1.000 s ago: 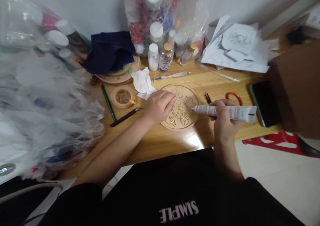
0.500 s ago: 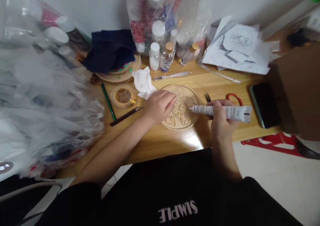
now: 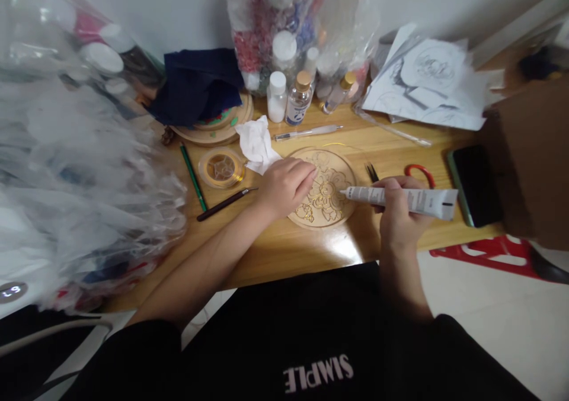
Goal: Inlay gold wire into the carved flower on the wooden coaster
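A round wooden disc point(image 3: 331, 170) with a gold wire flower pattern lies on the wooden table point(image 3: 288, 250). My left hand point(image 3: 284, 186) rests on the disc's left edge, fingers curled and pressing it down. My right hand point(image 3: 400, 211) is wrapped round a white glue tube point(image 3: 418, 199), whose nozzle points left and touches the pattern near the disc's middle.
A crumpled tissue point(image 3: 255, 143), a wire spool point(image 3: 221, 167), a green pencil point(image 3: 192, 176) and a dark tool point(image 3: 226, 203) lie to the left. Small bottles point(image 3: 297, 99), a white pen point(image 3: 309, 132), papers point(image 3: 427, 87), red-handled scissors point(image 3: 418, 171), a phone point(image 3: 473, 185) and plastic bags point(image 3: 75, 170) surround the disc.
The glue tube's nozzle shifted slightly across the pattern and back. My left hand stayed on the disc. The view moved a little.
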`<state>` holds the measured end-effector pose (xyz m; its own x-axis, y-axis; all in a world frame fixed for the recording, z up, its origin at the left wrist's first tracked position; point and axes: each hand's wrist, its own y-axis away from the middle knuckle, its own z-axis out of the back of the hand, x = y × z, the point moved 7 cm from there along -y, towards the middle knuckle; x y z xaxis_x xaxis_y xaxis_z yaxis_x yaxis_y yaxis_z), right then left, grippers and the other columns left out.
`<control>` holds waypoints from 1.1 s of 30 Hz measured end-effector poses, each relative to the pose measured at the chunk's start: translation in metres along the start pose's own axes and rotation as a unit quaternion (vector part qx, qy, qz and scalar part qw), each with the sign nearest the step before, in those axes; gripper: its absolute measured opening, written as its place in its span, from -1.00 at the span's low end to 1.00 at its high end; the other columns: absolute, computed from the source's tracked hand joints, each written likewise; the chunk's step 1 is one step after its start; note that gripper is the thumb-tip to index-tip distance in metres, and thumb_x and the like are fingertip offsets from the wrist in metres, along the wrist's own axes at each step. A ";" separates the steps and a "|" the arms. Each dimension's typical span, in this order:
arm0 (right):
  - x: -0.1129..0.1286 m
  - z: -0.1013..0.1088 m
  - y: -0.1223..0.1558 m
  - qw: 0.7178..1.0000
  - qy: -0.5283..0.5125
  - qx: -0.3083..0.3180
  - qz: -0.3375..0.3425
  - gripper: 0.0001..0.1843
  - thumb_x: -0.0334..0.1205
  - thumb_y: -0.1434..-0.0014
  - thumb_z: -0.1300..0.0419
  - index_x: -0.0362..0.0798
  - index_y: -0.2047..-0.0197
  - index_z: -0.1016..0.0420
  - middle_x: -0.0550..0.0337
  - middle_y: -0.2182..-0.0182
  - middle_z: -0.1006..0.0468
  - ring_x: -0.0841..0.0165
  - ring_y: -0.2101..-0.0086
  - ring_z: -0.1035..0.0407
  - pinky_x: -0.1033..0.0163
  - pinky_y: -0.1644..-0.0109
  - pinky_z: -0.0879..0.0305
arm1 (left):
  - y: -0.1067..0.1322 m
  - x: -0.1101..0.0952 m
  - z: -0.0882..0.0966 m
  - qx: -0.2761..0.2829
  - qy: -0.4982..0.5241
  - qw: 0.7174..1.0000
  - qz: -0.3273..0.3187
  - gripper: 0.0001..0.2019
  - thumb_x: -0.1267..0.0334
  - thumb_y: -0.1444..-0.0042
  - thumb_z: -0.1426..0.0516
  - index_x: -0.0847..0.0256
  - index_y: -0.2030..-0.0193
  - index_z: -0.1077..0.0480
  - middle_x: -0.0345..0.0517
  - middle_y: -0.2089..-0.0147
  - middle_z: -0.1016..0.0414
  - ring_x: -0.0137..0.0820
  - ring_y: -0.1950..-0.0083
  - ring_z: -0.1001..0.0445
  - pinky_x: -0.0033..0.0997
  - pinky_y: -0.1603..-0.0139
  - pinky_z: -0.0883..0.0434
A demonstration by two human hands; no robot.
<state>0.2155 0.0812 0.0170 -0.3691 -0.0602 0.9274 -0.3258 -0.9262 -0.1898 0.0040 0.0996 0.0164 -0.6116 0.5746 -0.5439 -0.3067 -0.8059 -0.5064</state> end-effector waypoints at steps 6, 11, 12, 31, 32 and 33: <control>0.000 -0.001 0.000 1.000 0.003 0.003 0.002 -0.71 0.00 -0.13 -0.21 -0.02 0.48 -0.48 0.29 0.59 -0.39 0.45 0.60 -0.21 0.26 0.49 -0.18 | 0.000 -0.002 0.002 -0.013 -0.001 1.000 -0.012 -0.77 0.33 -0.35 0.03 0.21 0.32 -0.37 -0.14 0.42 -0.49 -0.41 0.35 -0.44 -0.38 0.33 -0.31; -0.002 0.005 -0.001 1.000 0.006 -0.008 0.005 -0.75 -0.06 -0.12 -0.21 -0.01 0.49 -0.46 0.30 0.60 -0.38 0.46 0.62 -0.17 0.27 0.53 -0.14 | 0.001 -0.002 0.002 -0.026 0.002 1.000 -0.016 -0.77 0.33 -0.34 0.02 0.22 0.34 -0.37 -0.15 0.42 -0.49 -0.42 0.36 -0.44 -0.39 0.33 -0.30; -0.002 0.005 -0.001 1.000 0.007 -0.008 0.008 -0.75 -0.06 -0.13 -0.21 -0.01 0.49 -0.46 0.30 0.60 -0.38 0.46 0.62 -0.18 0.26 0.54 -0.14 | 0.001 -0.001 0.002 -0.025 0.002 1.000 -0.015 -0.76 0.32 -0.35 0.02 0.22 0.34 -0.37 -0.15 0.42 -0.49 -0.42 0.36 -0.44 -0.39 0.33 -0.31; 0.000 0.006 -0.001 1.000 0.015 0.000 0.023 -0.74 -0.07 -0.15 -0.19 0.00 0.49 -0.47 0.28 0.60 -0.38 0.44 0.63 -0.19 0.25 0.54 -0.16 | 0.001 -0.002 0.002 -0.032 0.000 0.999 -0.019 -0.75 0.31 -0.35 0.03 0.22 0.33 -0.37 -0.15 0.42 -0.49 -0.43 0.37 -0.43 -0.38 0.34 -0.32; 0.000 0.005 -0.001 1.000 0.010 -0.002 0.022 -0.74 -0.05 -0.15 -0.19 -0.01 0.49 -0.47 0.28 0.60 -0.38 0.44 0.62 -0.20 0.26 0.55 -0.16 | 0.001 -0.001 0.002 -0.029 0.000 0.999 -0.017 -0.75 0.30 -0.36 0.04 0.22 0.33 -0.37 -0.15 0.42 -0.49 -0.43 0.36 -0.44 -0.38 0.34 -0.32; 0.000 0.005 -0.001 1.000 0.006 -0.004 0.019 -0.73 -0.03 -0.15 -0.20 -0.01 0.48 -0.46 0.28 0.59 -0.39 0.43 0.62 -0.22 0.26 0.55 -0.16 | 0.001 -0.001 0.002 -0.027 0.000 0.999 -0.017 -0.74 0.30 -0.36 0.04 0.22 0.33 -0.37 -0.16 0.42 -0.49 -0.43 0.36 -0.44 -0.38 0.34 -0.32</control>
<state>0.2202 0.0800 0.0183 -0.3914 -0.0911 0.9157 -0.3179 -0.9204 -0.2275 0.0031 0.0980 0.0177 -0.6020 0.6010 -0.5257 -0.2870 -0.7773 -0.5599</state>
